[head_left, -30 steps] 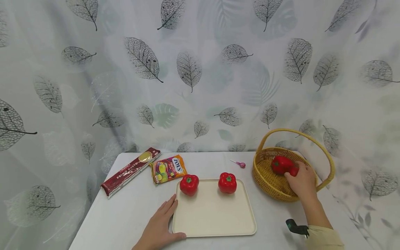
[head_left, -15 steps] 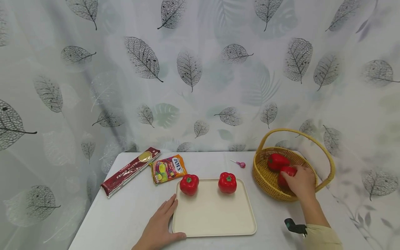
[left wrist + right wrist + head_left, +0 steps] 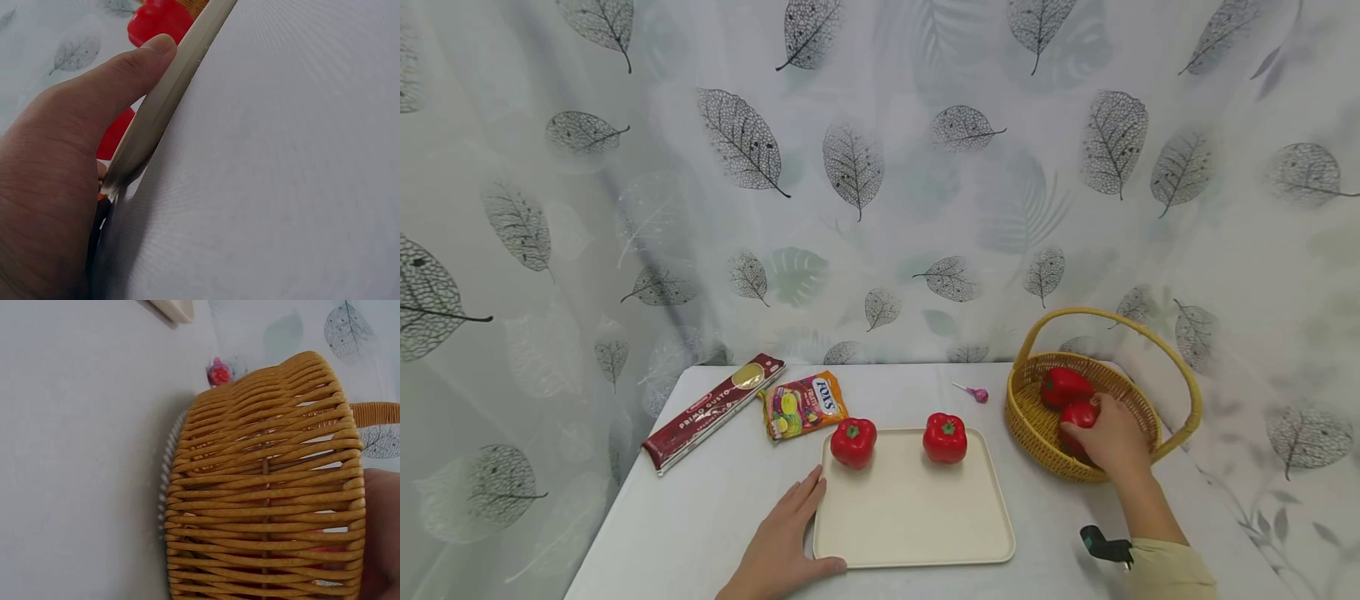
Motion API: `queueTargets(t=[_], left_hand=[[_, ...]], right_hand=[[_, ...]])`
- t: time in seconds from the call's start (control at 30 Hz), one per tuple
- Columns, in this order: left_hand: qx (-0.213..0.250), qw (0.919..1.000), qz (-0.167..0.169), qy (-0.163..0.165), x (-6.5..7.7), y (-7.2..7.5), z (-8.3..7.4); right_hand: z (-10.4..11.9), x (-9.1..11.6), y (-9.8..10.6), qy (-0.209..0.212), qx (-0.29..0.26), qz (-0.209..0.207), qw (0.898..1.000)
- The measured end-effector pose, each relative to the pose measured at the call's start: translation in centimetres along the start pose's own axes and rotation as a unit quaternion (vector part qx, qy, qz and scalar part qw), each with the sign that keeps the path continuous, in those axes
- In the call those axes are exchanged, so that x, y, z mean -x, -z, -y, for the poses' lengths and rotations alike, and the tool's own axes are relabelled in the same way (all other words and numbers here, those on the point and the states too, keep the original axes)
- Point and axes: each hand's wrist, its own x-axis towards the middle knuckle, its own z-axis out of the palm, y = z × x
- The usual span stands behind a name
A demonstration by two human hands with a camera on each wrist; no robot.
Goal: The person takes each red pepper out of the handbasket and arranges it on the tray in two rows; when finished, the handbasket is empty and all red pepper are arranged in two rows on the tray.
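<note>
In the head view, my right hand (image 3: 1118, 440) reaches into a yellow wicker basket (image 3: 1028, 432) and grips a red bell pepper (image 3: 1077, 419). A second red bell pepper (image 3: 1063, 387) lies behind it in the basket. My left hand (image 3: 781, 537) rests against the near left corner of a cream tray (image 3: 917, 521). Its fingers lie straight along the left side, and the left wrist view has the thumb (image 3: 140, 69) touching the rim. Two more bell peppers stand on the tray, one at the back left (image 3: 853, 443) and one at the back right (image 3: 945, 439). The basket wall mostly hides the right hand's grip in the right wrist view.
A maroon spaghetti pack (image 3: 715, 414) and an orange Fox's candy bag (image 3: 805, 406) lie left of the tray. Between tray and basket, farther back, lies a lollipop (image 3: 976, 393). The basket's tall handle (image 3: 1193, 400) arches over its opening. A patterned curtain (image 3: 880, 208) hangs behind the table.
My right hand has lowered the bell pepper and shifted it slightly left, close against the other one in the basket. The left hand and tray stay still.
</note>
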Motion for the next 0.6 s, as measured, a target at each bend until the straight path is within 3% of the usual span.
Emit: queueTargets(t=[0.27,0.47,0.6], left_hand=[[-0.001,1.0000,0.000,0.001,-0.02,-0.10,0.15],[0.000,1.0000,-0.001,0.000,0.00,-0.10,0.22],[-0.004,1.0000,-0.001,-0.001,-0.04,-0.14,0.23]], right_hand=[[0.40,-0.08,0.52,0.012,0.030,0.038,0.999],[0.27,0.08,0.01,0.012,0.066,0.023,0.997],[0.14,0.28,-0.31,0.001,0.058,0.017,0.998]])
